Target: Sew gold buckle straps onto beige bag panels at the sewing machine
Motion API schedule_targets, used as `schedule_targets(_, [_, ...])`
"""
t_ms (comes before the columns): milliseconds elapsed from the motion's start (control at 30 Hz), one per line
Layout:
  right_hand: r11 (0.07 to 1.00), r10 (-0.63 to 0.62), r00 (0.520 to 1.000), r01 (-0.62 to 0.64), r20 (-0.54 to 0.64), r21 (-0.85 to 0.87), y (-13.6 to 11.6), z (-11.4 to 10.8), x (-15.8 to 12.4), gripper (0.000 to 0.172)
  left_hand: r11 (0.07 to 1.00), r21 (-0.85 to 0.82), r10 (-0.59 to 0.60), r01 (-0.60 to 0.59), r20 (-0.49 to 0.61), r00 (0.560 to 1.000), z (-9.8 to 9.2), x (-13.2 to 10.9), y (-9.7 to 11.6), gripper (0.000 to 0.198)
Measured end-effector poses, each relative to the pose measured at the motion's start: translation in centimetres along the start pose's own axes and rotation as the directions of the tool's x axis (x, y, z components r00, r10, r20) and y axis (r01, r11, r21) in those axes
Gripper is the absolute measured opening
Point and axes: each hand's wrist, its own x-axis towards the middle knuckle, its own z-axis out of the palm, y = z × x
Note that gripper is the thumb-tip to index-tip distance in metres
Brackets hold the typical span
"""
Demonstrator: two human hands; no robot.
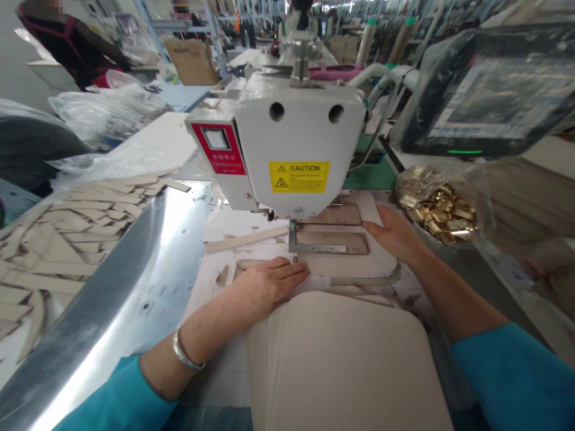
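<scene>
A beige leather-like panel (350,265) with rounded corners lies beneath the head of a sewing machine (300,140). A metal clamp frame (293,238) rests on it, around two long slots. My left hand (267,282) lies flat with fingers stretched out, its fingertips on the panel's near left edge. At the far right edge, my right hand (395,234) grips the panel, thumb on top; its other fingers are mostly hidden. Left of the clamp lies a narrow beige strip (247,239). Closer to me is a larger stack of beige panels (345,359), just below my left hand.
Many beige offcuts (67,245) cover the left side beside a shiny metal plate (148,263). A plastic bag of gold metal pieces (444,209) stands at right, under a plastic-wrapped screen (489,96). A red emergency stop switch (218,140) is on the machine. People are in the background.
</scene>
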Motion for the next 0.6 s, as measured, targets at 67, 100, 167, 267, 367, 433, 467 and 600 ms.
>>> schedule_targets(67, [1.000, 0.007, 1.000, -0.007, -0.015, -0.020, -0.1, 0.2, -0.2, 0.027, 1.000, 0.028, 0.008, -0.008, 0.021, 1.000, -0.1, 0.3, 0.1, 0.039])
schedule_targets(100, [1.000, 0.008, 1.000, -0.009, -0.023, -0.026, -0.1, 0.4, -0.3, 0.029, 0.999, 0.034, 0.002, -0.003, 0.028, 1.000, -0.1, 0.4, 0.1, 0.039])
schedule_targets(167, [1.000, 0.002, 0.999, -0.003, -0.046, -0.020, 0.0, 0.6, -0.7, 0.034, 0.999, 0.033, -0.017, 0.016, 0.040, 0.999, 0.0, 0.5, 0.1, 0.038])
schedule_targets(267, [0.996, -0.076, 0.983, 0.082, -0.168, 0.034, 0.0, 0.4, -2.0, 0.054, 0.999, 0.020, -0.034, 0.034, 0.042, 0.999, 0.1, 0.3, 0.2, 0.039])
schedule_targets(367, [0.965, -0.242, 0.923, 0.262, -0.298, 0.030, 0.0, -0.8, -4.8, 0.060, 0.999, -0.007, -0.036, 0.036, 0.015, 0.999, 0.0, 0.0, 0.2, 0.038])
schedule_targets(433, [0.921, -0.371, 0.891, 0.389, -0.261, 0.022, 0.2, -1.7, -7.2, 0.042, 0.999, -0.033, -0.033, 0.033, 0.011, 0.999, -0.1, -0.1, 0.3, 0.038])
schedule_targets(467, [0.896, -0.424, 0.880, 0.442, -0.215, 0.037, 0.4, -2.0, -8.4, 0.033, 0.998, -0.048, -0.039, 0.040, 0.016, 0.999, -0.1, -0.1, 0.4, 0.038])
schedule_targets(600, [0.844, -0.523, 0.851, 0.525, -0.051, 0.106, 1.8, -2.2, -11.8, 0.028, 0.981, -0.114, -0.152, 0.157, 0.045, 0.987, -0.5, 0.4, 0.6, 0.038])
